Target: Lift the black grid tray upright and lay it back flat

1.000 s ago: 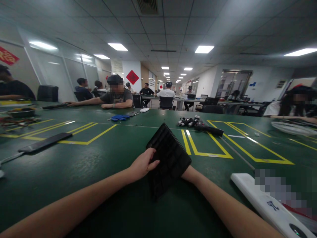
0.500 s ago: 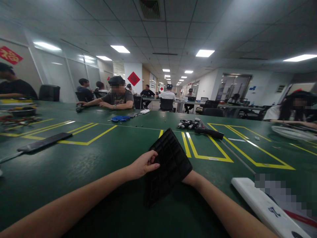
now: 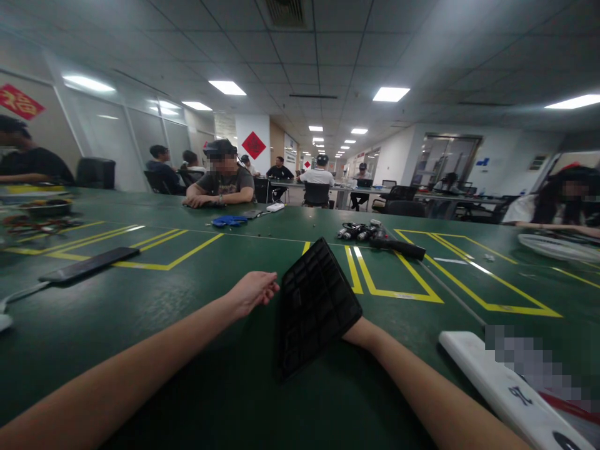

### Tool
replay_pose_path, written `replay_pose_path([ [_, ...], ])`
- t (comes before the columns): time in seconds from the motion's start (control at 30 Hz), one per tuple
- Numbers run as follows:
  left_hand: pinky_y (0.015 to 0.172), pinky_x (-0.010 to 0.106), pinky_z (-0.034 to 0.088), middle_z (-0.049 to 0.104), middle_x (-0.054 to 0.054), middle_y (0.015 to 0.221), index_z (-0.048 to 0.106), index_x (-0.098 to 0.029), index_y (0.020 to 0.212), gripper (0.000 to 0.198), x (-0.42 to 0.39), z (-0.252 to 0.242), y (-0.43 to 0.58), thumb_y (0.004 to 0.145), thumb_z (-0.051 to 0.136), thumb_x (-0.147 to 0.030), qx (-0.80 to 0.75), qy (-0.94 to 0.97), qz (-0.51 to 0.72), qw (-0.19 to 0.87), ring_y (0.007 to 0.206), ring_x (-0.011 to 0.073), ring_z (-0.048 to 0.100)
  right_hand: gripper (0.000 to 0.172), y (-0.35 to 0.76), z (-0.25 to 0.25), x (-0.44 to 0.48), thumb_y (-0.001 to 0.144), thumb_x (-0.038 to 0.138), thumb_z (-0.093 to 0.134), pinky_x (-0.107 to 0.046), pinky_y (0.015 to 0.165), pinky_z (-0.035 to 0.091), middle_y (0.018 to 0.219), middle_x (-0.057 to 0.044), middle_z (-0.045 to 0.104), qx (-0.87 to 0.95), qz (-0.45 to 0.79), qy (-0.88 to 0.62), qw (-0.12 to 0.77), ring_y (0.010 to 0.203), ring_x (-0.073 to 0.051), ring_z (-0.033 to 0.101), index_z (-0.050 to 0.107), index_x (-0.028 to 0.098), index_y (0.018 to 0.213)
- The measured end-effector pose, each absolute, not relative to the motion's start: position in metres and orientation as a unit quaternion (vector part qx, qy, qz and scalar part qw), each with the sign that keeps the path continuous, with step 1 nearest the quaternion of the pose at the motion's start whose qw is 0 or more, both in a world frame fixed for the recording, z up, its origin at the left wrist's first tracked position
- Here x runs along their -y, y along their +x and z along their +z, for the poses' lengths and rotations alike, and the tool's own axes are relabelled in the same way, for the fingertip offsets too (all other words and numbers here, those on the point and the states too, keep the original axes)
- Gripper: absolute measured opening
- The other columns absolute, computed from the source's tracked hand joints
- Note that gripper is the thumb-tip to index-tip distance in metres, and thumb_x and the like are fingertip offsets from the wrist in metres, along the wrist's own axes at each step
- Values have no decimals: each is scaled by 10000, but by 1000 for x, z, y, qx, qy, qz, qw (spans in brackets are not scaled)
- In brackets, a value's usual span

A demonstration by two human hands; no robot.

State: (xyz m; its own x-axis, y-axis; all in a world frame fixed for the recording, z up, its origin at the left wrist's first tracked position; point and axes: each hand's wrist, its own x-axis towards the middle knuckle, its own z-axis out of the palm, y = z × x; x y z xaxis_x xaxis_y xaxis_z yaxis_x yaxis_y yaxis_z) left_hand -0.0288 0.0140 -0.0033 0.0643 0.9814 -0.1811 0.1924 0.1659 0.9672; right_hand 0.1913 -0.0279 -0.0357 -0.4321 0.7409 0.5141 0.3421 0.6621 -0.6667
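Observation:
A black tray divided into small square compartments (image 3: 321, 306) is held up tilted over the green table, its gridded face towards me. My right hand (image 3: 360, 332) grips it from behind at the lower right edge; the fingers are hidden by the tray. Just left of the tray is my left hand (image 3: 253, 292), apart from it, with fingers curled together. Whether a small item sits in those fingers I cannot make out. The compartments are too dark to show what is in them.
Yellow tape outlines mark the green table (image 3: 187, 325). A black power bank-like slab (image 3: 89, 265) with a white cable lies left. Ahead are blue gloves (image 3: 229, 221) and a bundle of black cables (image 3: 360, 231). A long white case (image 3: 510, 387) lies right. Other people sit around.
My left hand has drawn back from the tray's face to its left, and its fingers have come together. The tray stays in my right hand, turned slightly. A person opposite has pulled an arm in.

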Motion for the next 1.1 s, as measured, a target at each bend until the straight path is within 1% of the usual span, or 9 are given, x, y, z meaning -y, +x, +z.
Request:
replay_pose_path([
  [0.07,341,165,162,368,-71,460,464,-155,640,352,-8,1,-27,703,571,-484,-544,559,341,524,360,38,278,432,191,-37,27,751,340,565,-444,1031,283,1205,-62,535,811,239,-332,418,1203,-263,396,505,240,1167],
  [0.1,345,162,121,333,-83,456,472,-154,646,382,-6,4,-26,680,576,-519,-529,576,321,535,358,31,247,434,192,-37,27,749,334,568,-444,1025,294,1208,-61,533,811,239,-330,419,1197,-263,402,503,242,1168],
  [0.13,353,160,108,327,-85,470,493,-149,669,388,-4,7,-26,667,583,-527,-511,588,301,550,366,28,244,434,192,-37,28,749,329,567,-444,1021,302,1214,-59,529,811,239,-330,420,1193,-261,408,499,244,1170],
  [0.23,374,159,153,411,-57,568,564,-136,803,346,0,14,-26,661,613,-448,-455,617,264,585,424,32,308,437,193,-37,28,752,316,559,-432,1012,319,1231,-61,513,809,240,-329,424,1169,-253,433,492,241,1177],
  [0.33,388,164,201,461,-43,615,556,-153,869,300,4,16,-26,675,615,-374,-420,661,244,572,464,46,356,447,193,-38,28,745,310,564,-429,997,338,1230,-68,512,806,240,-332,428,1147,-256,452,488,233,1179],
  [0.43,398,168,233,496,-42,620,501,-174,868,256,6,14,-25,721,570,-371,-405,686,227,561,472,56,384,431,192,-39,27,746,301,561,-428,974,364,1202,-73,531,802,242,-336,431,1105,-254,484,496,227,1165],
  [0.57,407,168,240,522,-40,635,458,-180,870,239,7,10,-21,758,524,-381,-410,700,217,543,471,55,390,400,191,-40,26,749,292,556,-414,958,383,1166,-72,552,800,245,-337,433,1058,-241,514,512,219,1140],
  [0.8,416,181,240,486,-55,543,453,-163,811,234,6,1,-12,763,491,-389,-423,731,253,472,442,57,367,449,192,-41,26,736,300,579,-403,964,371,1205,-87,525,799,249,-334,435,1093,-239,488,493,195,1163],
  [1.1,433,184,277,517,-44,555,463,-160,809,222,4,-2,-14,766,487,-376,-426,743,260,445,464,68,407,379,191,-40,26,771,275,543,-398,972,360,1188,-90,536,805,250,-324,430,1077,-218,490,512,172,1134],
])
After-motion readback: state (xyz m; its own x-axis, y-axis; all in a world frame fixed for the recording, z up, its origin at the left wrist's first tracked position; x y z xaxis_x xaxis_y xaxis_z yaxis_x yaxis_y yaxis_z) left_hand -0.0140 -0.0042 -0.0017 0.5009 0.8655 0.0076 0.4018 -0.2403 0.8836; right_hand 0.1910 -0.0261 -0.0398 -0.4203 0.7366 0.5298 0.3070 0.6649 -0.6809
